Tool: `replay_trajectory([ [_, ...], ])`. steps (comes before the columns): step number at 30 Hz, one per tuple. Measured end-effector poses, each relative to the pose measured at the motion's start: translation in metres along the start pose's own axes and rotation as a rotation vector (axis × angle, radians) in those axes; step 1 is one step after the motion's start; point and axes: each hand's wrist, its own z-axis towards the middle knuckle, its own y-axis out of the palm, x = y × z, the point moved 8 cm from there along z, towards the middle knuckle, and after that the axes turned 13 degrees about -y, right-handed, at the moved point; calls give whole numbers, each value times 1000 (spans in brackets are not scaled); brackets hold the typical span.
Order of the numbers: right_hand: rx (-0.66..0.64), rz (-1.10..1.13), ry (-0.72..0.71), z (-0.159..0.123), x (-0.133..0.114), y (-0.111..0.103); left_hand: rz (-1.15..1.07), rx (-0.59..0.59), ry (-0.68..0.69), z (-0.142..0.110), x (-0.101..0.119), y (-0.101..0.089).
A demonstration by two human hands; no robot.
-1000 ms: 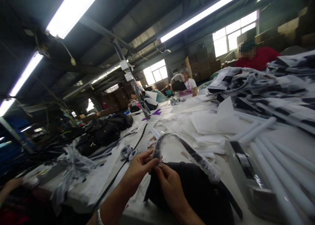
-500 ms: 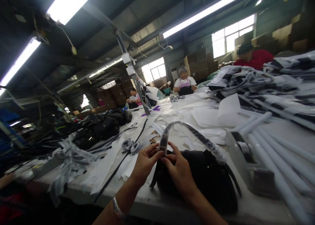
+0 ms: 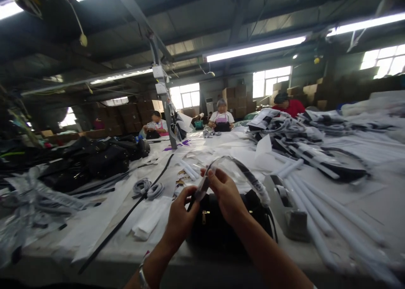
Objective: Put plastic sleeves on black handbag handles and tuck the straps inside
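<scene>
A black handbag (image 3: pixel 221 225) with a gold zipper pull lies on the worktable in front of me. Its handle (image 3: pixel 245 171) arches up, wrapped in clear plastic film. My left hand (image 3: pixel 182 215) pinches the handle's near left end, low by the bag. Slightly higher on that same end, my right hand (image 3: pixel 226 194) grips the film-covered strap between thumb and fingers. Whatever lies directly under the fingertips is hidden. Just right of the bag stands a grey tape dispenser (image 3: pixel 287 213).
White rolled tubes (image 3: pixel 316 209) lie right of the dispenser. Wrapped straps (image 3: pixel 303 128) are heaped behind them. Black bags (image 3: pixel 95 158) pile up at left, near coiled strips (image 3: pixel 148 188) and a long black strap (image 3: pixel 126 217). A metal post (image 3: pixel 167 120) rises from the table; co-workers (image 3: pixel 221 118) sit beyond.
My right hand has moved up along the handle end, while my left stays at its lower part. The bag has turned a little, showing the zipper pull. My view has levelled and swung right.
</scene>
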Motion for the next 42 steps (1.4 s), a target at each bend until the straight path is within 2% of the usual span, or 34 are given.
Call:
replay_trajectory([
  [6, -176, -117, -19, 10, -24, 20, -57, -92, 68, 4, 32, 5],
  [10, -311, -328, -69, 17, -44, 14, -20, -128, 92, 12, 47, 2],
  [13, -282, -309, -93, 22, -57, -1, 53, -72, 167, 14, 52, -1],
  [16, -230, -183, -39, 25, -62, -8, 121, -141, 226, 12, 52, 11],
  [18, -265, -157, -9, 25, -63, -3, 155, -172, 235, 12, 52, 18],
  [21, -313, -221, -31, 24, -71, -2, 148, -137, 216, 17, 50, 17],
  [25, -411, -529, -82, 17, -84, -18, 93, -13, 194, 23, 44, 0],
  [27, -347, -748, -198, 15, -101, -34, 92, 27, 196, 25, 40, -5],
  [30, -176, -1042, -539, 11, -139, -47, 112, 8, 213, 24, 38, -4],
  [31, -173, -1092, -609, 11, -145, -47, 113, -9, 213, 24, 39, -3],
  [32, -206, -1101, -610, 14, -144, -47, 109, -26, 209, 24, 40, -2],
  [35, -371, -991, -353, 28, -121, -51, 91, -101, 170, 23, 45, 1],
  [37, -451, -906, -189, 32, -109, -55, 46, -200, 114, 23, 46, 3],
  [40, -511, -803, -70, 33, -104, -60, -131, -366, -17, 23, 40, 4],
  [42, -498, -734, -20, 32, -104, -65, -270, -421, -116, 25, 32, 1],
])
